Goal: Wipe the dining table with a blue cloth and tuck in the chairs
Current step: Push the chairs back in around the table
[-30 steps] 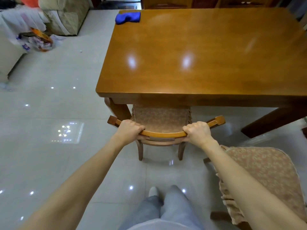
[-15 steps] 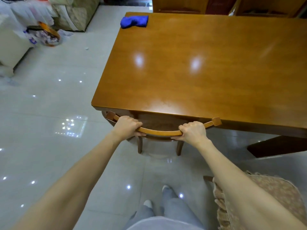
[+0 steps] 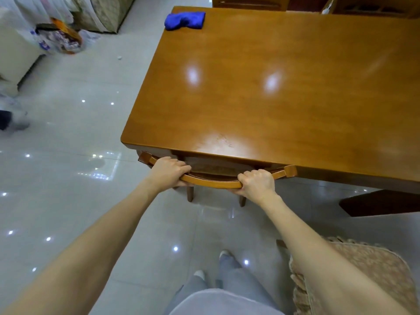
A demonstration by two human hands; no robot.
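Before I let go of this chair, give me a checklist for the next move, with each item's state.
1. Grip: left hand and right hand both hold the chair by its top rail: ok.
2. Chair tucked: its seat is hidden under the table edge, with only the rail and rear legs showing: ok.
3. Rail against the table edge: cannot tell.
4. Second chair on your right: its cushioned seat stands out on the floor, not under the table: not ok.
5. Blue cloth lies on the table's far left corner, away from both hands: ok.
6. Tabletop wiped clean: cannot tell, only glare shows.
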